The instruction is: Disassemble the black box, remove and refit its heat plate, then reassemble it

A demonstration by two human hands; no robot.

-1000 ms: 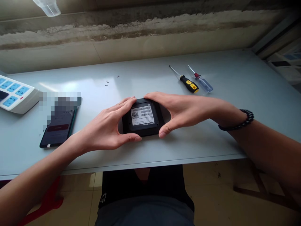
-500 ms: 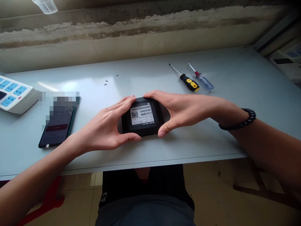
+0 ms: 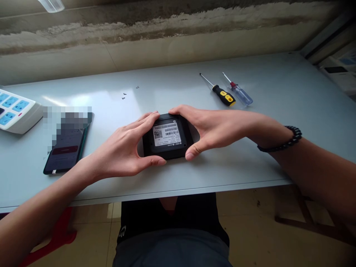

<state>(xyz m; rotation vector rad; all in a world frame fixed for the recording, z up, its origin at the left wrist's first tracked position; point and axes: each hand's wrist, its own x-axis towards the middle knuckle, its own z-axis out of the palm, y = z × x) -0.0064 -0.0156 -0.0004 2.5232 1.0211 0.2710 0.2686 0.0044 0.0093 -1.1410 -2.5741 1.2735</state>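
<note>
Hands frame a small black box (image 3: pixel 167 136) that lies flat on the pale counter (image 3: pixel 278 111), near its near edge, label side up with a white sticker (image 3: pixel 166 134) showing. From the left, the left hand (image 3: pixel 125 150) clasps it, fingers on the far corner and thumb along the near edge. Mirroring this from the right, the right hand (image 3: pixel 214 128) holds it with its thumb at the near right corner. Far to the right lie two screwdrivers (image 3: pixel 226 94); a phone (image 3: pixel 66 146) lies to the left.
</note>
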